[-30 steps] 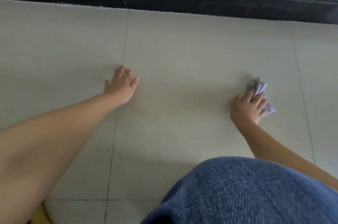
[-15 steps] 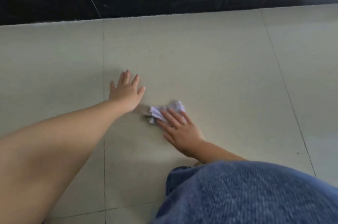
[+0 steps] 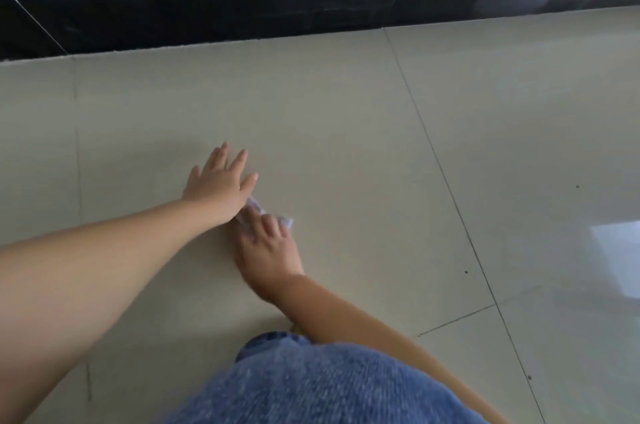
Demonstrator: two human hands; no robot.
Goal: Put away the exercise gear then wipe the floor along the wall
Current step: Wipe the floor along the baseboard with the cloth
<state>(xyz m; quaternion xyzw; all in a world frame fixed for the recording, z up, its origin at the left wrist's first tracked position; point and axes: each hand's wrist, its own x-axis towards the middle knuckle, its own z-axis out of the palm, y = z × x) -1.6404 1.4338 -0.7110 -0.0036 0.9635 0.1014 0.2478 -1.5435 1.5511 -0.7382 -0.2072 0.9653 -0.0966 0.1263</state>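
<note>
At 6 o'clock sits our denim knee [image 3: 329, 389]. Our right hand [image 3: 268, 250] presses flat-fingered on the white cloth [image 3: 285, 220] on the floor [image 3: 346, 146]; at its 11 o'clock, touching, our left hand [image 3: 218, 184] lies spread. At 12 o'clock runs the black skirting [image 3: 242, 15].

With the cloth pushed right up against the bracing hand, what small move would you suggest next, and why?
Probably sweep the right hand and its cloth back to the right along the floor. The cloth sits under straight fingers, touching the left hand, which lies flat on the tile, so there is no room further left, while the tiles to the right lie open before the black skirting.
</note>
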